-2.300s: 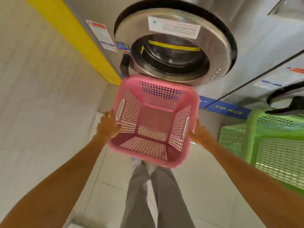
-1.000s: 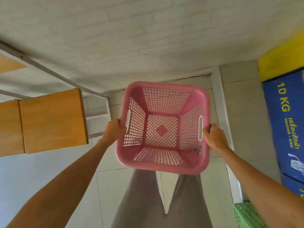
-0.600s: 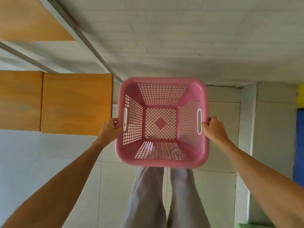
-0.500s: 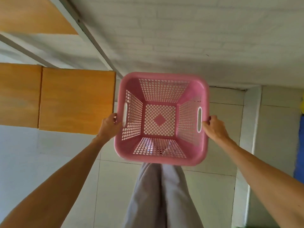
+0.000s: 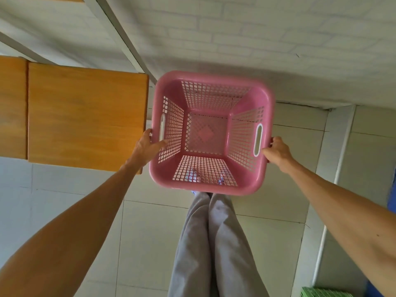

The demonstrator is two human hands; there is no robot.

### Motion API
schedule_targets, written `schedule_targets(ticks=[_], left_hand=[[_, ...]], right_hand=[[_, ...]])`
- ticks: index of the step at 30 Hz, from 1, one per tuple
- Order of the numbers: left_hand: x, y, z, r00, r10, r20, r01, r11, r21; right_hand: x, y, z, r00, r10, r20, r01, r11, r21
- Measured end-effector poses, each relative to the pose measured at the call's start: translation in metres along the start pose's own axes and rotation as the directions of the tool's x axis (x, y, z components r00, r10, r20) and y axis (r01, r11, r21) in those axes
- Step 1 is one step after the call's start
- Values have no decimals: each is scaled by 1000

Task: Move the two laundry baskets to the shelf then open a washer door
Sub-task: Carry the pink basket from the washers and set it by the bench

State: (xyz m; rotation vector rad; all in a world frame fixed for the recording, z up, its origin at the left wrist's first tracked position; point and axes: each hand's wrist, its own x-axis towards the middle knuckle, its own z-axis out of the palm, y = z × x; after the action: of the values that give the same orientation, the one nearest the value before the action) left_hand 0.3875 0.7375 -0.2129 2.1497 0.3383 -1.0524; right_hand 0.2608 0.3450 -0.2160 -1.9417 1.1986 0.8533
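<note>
I hold an empty pink laundry basket [image 5: 211, 189] with lattice walls out in front of me, above the tiled floor. My left hand [image 5: 145, 147] grips its left rim by the white handle slot. Its right rim is gripped by my right hand [image 5: 278, 152] at the other handle slot. The wooden shelf board [image 5: 85, 116] lies just left of the basket, almost touching its left edge. A corner of the green basket [image 5: 319, 292] shows at the bottom right. No washer is in view.
A white brick wall [image 5: 257, 39] stands straight ahead. White metal shelf posts [image 5: 126, 41] slant from the upper left to the shelf corner. My grey-trousered legs [image 5: 214, 243] are below the basket. A blue panel edge [image 5: 393, 194] shows at the far right.
I have turned left, away from the washers, with the pink basket in both hands. The wooden shelf has come into view and now lies right beside the basket.
</note>
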Motion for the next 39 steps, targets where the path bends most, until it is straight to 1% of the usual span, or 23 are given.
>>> schedule_targets(ticks=[2,6,9,11,15,18,20,21,23,25,27,29,31,35,37,39], left_hand=[[3,-3,2,1000,-23,22,23,1000,-7],[-5,1,-1,996,-15,87,18,999,-43],[-17,10,-8,992,17,123,-10,998,-61],[-31,22,-12,992,46,120,-41,998,-41],[-87,63,-30,986,157,62,-160,986,44],[-141,99,-51,986,158,47,-160,986,43],[-177,120,-64,991,134,26,-135,989,60],[-197,131,-68,989,148,25,-149,986,77],[-239,150,-72,970,244,11,-243,965,96],[-276,164,-71,923,384,-14,-383,921,69],[-305,175,-67,885,466,-2,-464,882,85],[-327,185,-62,876,478,58,-482,868,120],[-343,191,-57,857,500,126,-515,841,164],[-377,189,-45,797,581,165,-603,747,280],[-394,180,-42,779,604,169,-620,702,349],[-409,169,-41,761,604,239,-643,653,400]], right_hand=[[2,-2,6,1000,1,24,-2,1000,21],[-4,-5,9,1000,-5,27,4,999,41],[-17,-8,9,998,-47,31,45,998,44],[-35,-12,6,995,-95,42,93,994,53],[-103,-28,-15,969,-220,113,219,975,26],[-163,-41,-41,954,-273,126,274,962,7],[-202,-48,-59,954,-271,128,276,961,-16],[-221,-52,-68,958,-261,123,265,964,-20],[-260,-57,-84,962,-257,93,260,965,-23],[-298,-59,-97,957,-287,40,288,957,-31],[-329,-55,-107,944,-329,-23,329,944,-5],[-355,-45,-113,933,-350,-81,354,935,28],[-379,-34,-111,937,-328,-121,337,939,65],[-420,-10,-90,946,-274,-174,297,947,124],[-441,5,-78,945,-250,-212,283,949,141],[-464,25,-67,945,-226,-236,263,954,141]])
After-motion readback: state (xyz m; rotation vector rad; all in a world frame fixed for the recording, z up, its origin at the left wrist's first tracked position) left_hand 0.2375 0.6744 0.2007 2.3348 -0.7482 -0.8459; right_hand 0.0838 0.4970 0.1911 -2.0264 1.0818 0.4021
